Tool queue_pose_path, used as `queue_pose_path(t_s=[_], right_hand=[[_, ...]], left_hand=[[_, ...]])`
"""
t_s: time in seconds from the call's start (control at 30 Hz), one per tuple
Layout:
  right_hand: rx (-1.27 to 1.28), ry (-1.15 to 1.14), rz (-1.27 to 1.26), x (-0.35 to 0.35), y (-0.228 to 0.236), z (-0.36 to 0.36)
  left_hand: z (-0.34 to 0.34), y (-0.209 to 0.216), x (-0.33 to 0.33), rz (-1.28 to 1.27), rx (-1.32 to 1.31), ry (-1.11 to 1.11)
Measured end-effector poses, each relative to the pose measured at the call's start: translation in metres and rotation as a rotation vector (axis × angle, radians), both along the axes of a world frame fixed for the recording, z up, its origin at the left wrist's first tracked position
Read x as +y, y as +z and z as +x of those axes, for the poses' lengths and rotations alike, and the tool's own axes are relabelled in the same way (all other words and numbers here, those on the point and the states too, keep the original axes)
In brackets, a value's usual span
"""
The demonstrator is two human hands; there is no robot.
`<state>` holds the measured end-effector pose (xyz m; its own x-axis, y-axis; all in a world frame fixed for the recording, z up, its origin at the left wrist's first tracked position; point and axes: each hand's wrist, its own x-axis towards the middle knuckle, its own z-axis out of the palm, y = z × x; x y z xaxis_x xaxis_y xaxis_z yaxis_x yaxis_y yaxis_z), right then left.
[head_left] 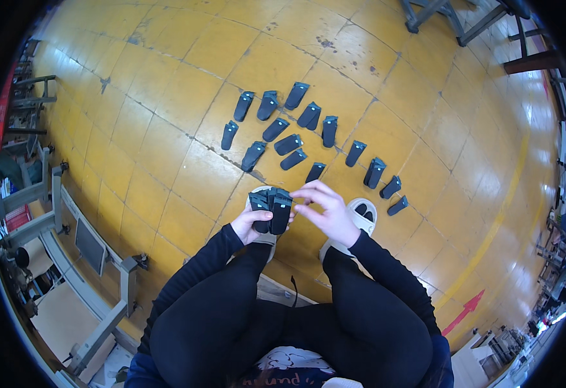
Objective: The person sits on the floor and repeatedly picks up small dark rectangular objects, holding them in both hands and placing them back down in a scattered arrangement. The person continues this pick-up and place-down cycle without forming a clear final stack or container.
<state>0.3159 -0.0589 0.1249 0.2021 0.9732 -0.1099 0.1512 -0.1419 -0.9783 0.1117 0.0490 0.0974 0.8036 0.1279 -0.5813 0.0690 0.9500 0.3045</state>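
Note:
Two small black bundles (pixel 281 219) that look like folded fabric are held side by side in my left hand (pixel 249 224). Each has a rounded lower end, a dark teal upper part and a small pale label. My left thumb lies across their front, with fingers behind. Just to their right is my right hand (pixel 325 212), its thumb and bent fingers apart. Its fingertips are at the upper right edge of the bundles; whether they touch cannot be made out. On the floor beyond lie several similar bundles (pixel 309 116), scattered in loose rows.
I sit with knees apart above a yellow tiled floor (pixel 167 123), a light slipper (pixel 362 215) on my right foot. Grey metal frames with a board (pixel 90 247) stand at the left. Metal legs (pixel 431 16) show at the far right. A red arrow (pixel 464 312) marks the floor.

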Motion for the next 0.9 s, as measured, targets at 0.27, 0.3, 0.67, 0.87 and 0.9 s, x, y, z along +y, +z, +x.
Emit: queue_pose_path(t_s=[0.27, 0.3, 0.67, 0.87, 0.9], right_hand=[[-0.131, -0.012, 0.002, -0.012, -0.012, -0.025], [-0.116, -0.013, -0.017, -0.014, -0.012, -0.025], [0.024, 0.042, -0.115, -0.026, -0.034, -0.031], [0.058, 0.006, -0.196, -0.026, -0.033, -0.029], [0.046, 0.003, -0.187, -0.025, -0.032, -0.028]], left_hand=[[-0.009, -0.023, -0.017, 0.148, 0.210, 0.091], [-0.010, -0.026, -0.019, 0.147, 0.217, 0.080], [-0.015, -0.036, -0.028, 0.044, 0.294, 0.002], [-0.009, -0.027, -0.026, 0.008, 0.260, -0.016], [-0.009, -0.026, -0.025, -0.002, 0.258, -0.019]])
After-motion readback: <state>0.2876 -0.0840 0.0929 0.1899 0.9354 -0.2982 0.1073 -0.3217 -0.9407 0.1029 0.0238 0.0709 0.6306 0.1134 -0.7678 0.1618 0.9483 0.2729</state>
